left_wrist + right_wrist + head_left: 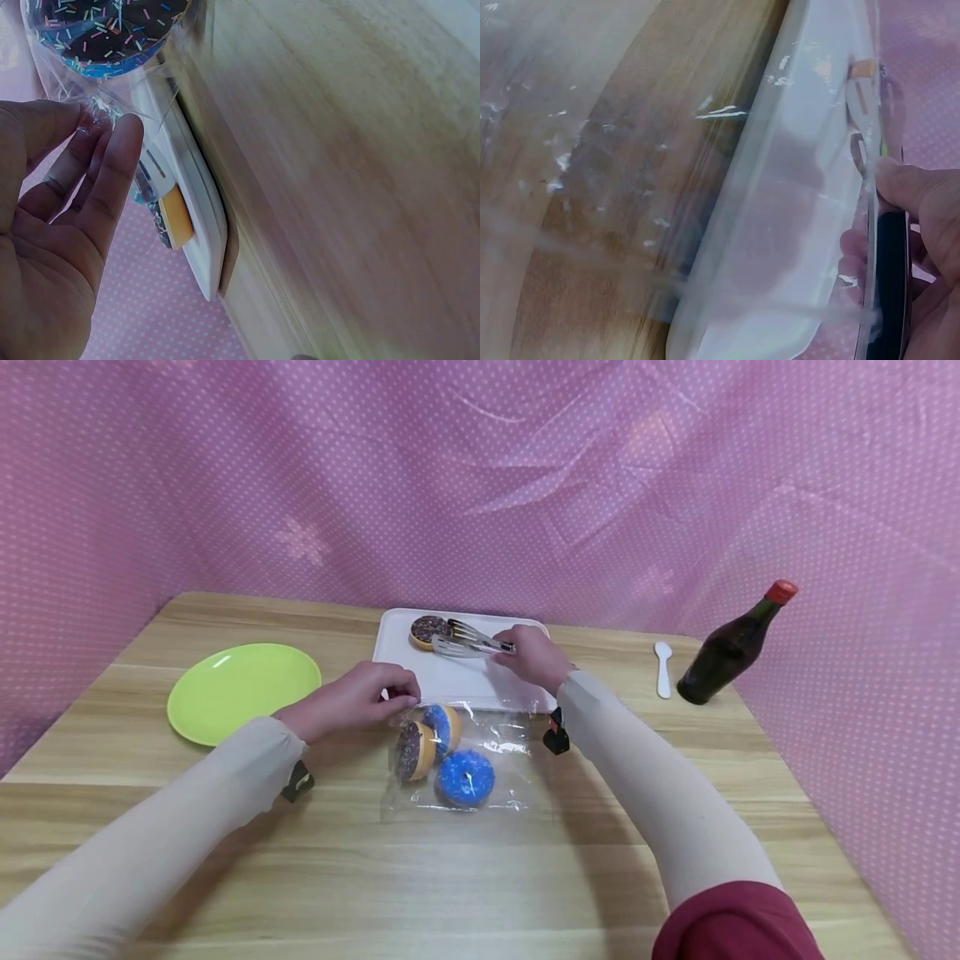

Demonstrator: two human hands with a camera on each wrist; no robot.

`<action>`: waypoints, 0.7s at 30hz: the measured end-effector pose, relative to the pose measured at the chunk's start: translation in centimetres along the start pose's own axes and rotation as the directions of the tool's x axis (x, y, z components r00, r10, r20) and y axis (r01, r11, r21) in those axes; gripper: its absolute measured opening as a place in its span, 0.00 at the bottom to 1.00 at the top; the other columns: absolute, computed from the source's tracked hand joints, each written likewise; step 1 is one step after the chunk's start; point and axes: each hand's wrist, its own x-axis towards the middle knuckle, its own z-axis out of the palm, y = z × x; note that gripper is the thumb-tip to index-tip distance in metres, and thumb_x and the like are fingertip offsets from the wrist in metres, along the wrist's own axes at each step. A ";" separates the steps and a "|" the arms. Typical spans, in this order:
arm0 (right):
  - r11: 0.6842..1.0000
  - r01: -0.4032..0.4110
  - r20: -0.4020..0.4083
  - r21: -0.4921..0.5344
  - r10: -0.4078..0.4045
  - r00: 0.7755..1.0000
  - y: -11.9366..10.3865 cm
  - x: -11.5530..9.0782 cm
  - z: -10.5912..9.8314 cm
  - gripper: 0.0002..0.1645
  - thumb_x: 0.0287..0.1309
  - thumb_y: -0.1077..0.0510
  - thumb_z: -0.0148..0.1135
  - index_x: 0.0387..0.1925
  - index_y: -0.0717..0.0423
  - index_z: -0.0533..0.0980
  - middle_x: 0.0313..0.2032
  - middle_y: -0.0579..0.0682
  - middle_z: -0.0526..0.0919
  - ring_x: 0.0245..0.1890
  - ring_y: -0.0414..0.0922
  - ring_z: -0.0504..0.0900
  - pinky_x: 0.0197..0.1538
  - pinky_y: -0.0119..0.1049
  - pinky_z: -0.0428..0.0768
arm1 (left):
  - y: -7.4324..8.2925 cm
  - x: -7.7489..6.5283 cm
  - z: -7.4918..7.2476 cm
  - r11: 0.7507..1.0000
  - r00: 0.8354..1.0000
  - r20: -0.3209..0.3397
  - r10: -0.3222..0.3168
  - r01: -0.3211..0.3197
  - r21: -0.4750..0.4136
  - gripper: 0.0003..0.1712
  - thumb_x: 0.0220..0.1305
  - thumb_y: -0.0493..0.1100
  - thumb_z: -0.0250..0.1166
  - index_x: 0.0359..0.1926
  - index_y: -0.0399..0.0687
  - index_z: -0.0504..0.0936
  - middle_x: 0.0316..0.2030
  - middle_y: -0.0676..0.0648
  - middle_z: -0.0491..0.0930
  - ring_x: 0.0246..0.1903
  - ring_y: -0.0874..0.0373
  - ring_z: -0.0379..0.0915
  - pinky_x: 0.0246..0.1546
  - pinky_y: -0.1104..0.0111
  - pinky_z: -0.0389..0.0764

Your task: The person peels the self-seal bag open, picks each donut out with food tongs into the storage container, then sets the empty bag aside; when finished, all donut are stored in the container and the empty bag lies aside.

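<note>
My left hand [360, 693] pinches the edge of a clear plastic bag [517, 777] between thumb and fingertips. Inside the bag are two blue-topped doughnuts [466, 777] and one chocolate doughnut [408, 752] with sprinkles. With my right hand [534, 656] I grip metal serving tongs [472, 642] over the white tray [465, 681]. Another chocolate doughnut [426, 630] sits at the tray's back left, the spread tong ends right at its right side. In the right wrist view the tongs' dark handle [889, 277] lies in my fingers, with clear film in front.
A green plate [240, 689] is on the wooden table left of the bag, partly behind my left forearm. Toward the right edge lie a white spoon [663, 670] and a dark bottle [723, 652] with a red cap. Pink dotted cloth hangs behind the table and at both sides.
</note>
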 end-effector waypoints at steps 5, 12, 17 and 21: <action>1.000 -0.007 0.018 0.010 0.007 1.000 0.0 -0.1 0.0 0.15 0.61 0.59 0.64 0.49 0.61 0.81 0.42 0.56 0.87 0.35 0.47 0.81 0.46 0.41 0.80 | 0.1 -0.1 0.0 1.000 1.000 0.001 -0.003 0.003 -0.005 0.03 0.65 0.38 0.63 0.35 0.46 0.83 0.30 0.50 0.81 0.32 0.61 0.71 0.35 0.70 0.77; 1.000 0.022 -0.013 0.005 -0.022 1.000 0.6 -0.2 -0.4 0.19 0.61 0.58 0.64 0.51 0.66 0.78 0.45 0.59 0.85 0.44 0.52 0.82 0.55 0.45 0.77 | 0.4 -0.2 0.1 1.000 1.000 -0.003 -0.005 0.005 -0.018 0.03 0.65 0.38 0.63 0.36 0.45 0.83 0.30 0.50 0.80 0.33 0.60 0.71 0.36 0.70 0.76; 0.999 0.026 -0.016 0.032 -0.026 1.000 1.1 -1.2 -1.8 0.25 0.61 0.56 0.64 0.55 0.67 0.74 0.53 0.63 0.81 0.54 0.57 0.79 0.63 0.48 0.73 | 0.3 -0.2 0.1 1.000 1.000 -0.001 -0.013 0.013 -0.016 0.03 0.65 0.38 0.63 0.36 0.45 0.83 0.31 0.50 0.81 0.33 0.60 0.71 0.36 0.70 0.76; 0.998 0.035 -0.036 0.045 -0.033 0.999 1.8 -2.6 -3.3 0.28 0.62 0.53 0.63 0.59 0.65 0.72 0.59 0.62 0.77 0.60 0.58 0.75 0.66 0.50 0.70 | 0.3 -0.1 0.1 1.000 1.000 -0.003 -0.024 0.024 -0.008 0.03 0.66 0.38 0.63 0.36 0.46 0.83 0.31 0.51 0.81 0.33 0.60 0.72 0.36 0.70 0.77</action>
